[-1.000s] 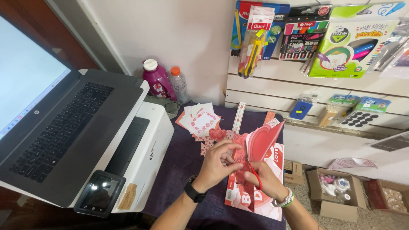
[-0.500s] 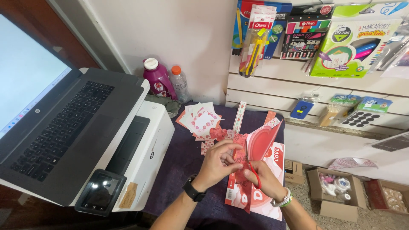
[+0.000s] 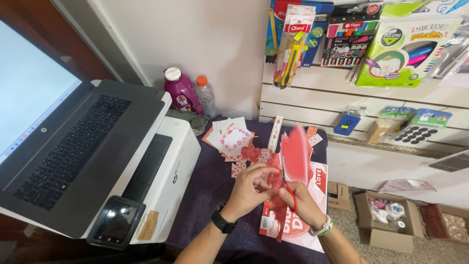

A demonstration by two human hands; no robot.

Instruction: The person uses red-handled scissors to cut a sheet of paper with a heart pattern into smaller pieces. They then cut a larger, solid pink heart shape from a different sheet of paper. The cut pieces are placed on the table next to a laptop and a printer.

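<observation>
- Right hand (image 3: 305,208) is wrapped round red-handled scissors (image 3: 288,188), fingers clenched through the loops, blades pointing up and away from the body.
- Left hand (image 3: 249,190) pinches a red paper sheet (image 3: 294,154), fingers grasping its lower edge right beside the blades, likely so the paper stays taut where the cut runs.
- The sheet stands up off the worktop (image 3: 215,186) and shows blurred at the top; it is flapping, so its exact outline is hard to tell.
- Both hands meet over a red printed poster (image 3: 312,195) lying flat on the dark purple cloth, which catches whatever drops.
- Just beyond the hands, a heap of small red and white cutouts (image 3: 234,139) sits within easy reach, with heart shapes (image 3: 251,154) nearest.
- A narrow patterned strip (image 3: 275,133) lies beside the pile.
- To the left, a laptop (image 3: 73,151) rests open on a white printer (image 3: 168,176), well apart from the cutting.
- Two bottles (image 3: 183,93) stand at the wall, out of the way.
</observation>
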